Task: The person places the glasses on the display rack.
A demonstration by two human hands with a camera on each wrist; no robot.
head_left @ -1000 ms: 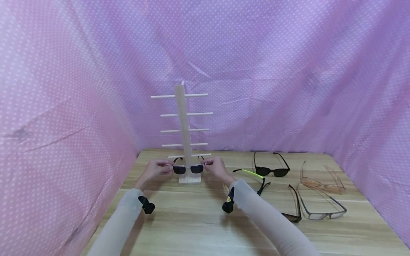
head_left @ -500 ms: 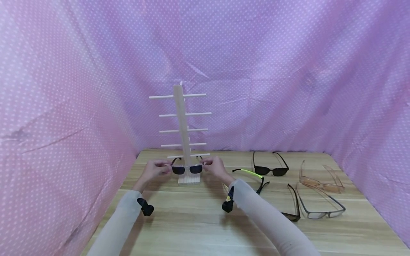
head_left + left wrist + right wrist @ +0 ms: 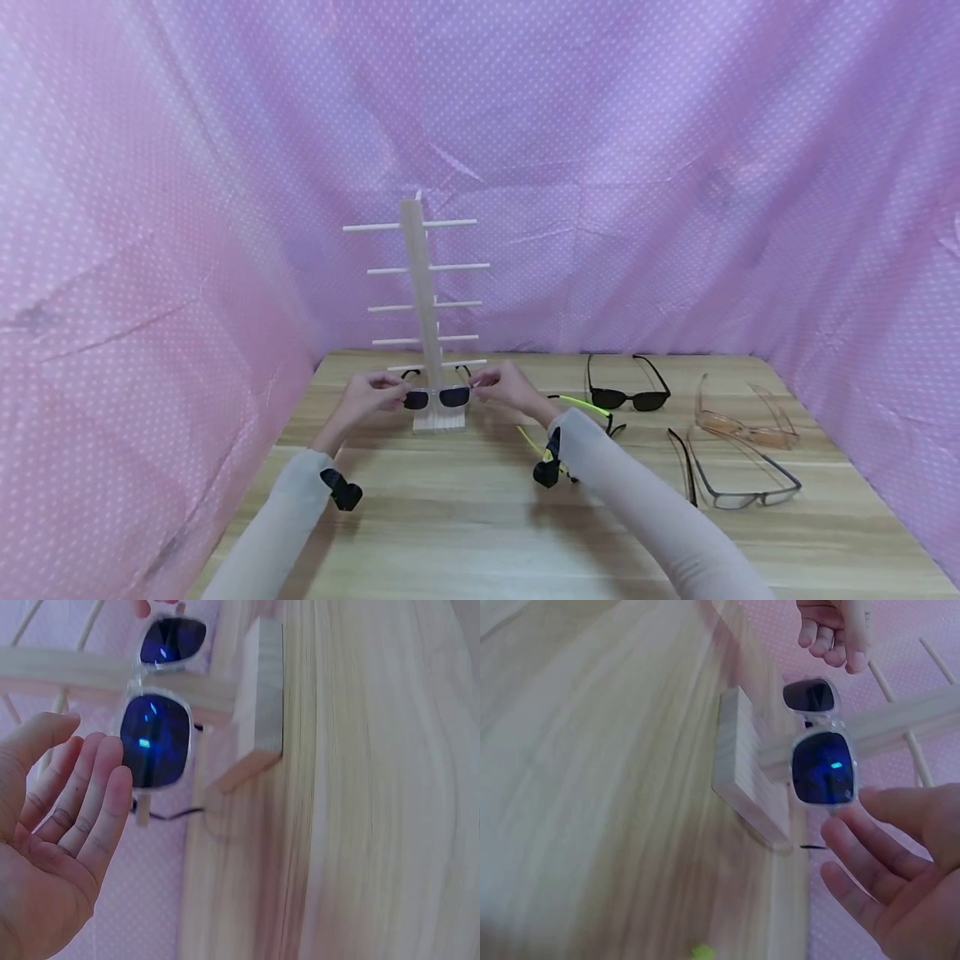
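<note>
A pair of clear-framed sunglasses with dark lenses (image 3: pixel 453 397) sits low on the wooden display stand (image 3: pixel 422 292), across its upright, by the lowest rod. My left hand (image 3: pixel 64 825) is beside one lens, its thumb apart from loosely bent fingers; the fingertips are at the frame's outer edge. At the opposite side, my right hand (image 3: pixel 900 862) has its thumb tip by the other lens's corner and its fingers spread below. Neither hand visibly pinches the frame; light contact cannot be ruled out. The temples (image 3: pixel 463 370) extend back past the upright.
Right of the stand lie black sunglasses (image 3: pixel 628 400), orange-framed glasses (image 3: pixel 750 432), grey-framed glasses (image 3: pixel 742 500) and yellow-green and black glasses (image 3: pixel 588 407), the last partly behind my right forearm. Another dark temple (image 3: pixel 684 467) shows beside that sleeve. Pink dotted cloth (image 3: pixel 600 167) surrounds the wooden table (image 3: pixel 450 533).
Both hands gripped the sunglasses' sides earlier; now their fingers have loosened. My right forearm has shifted slightly right. The sunglasses stay at the stand, and the whole view has drifted a little.
</note>
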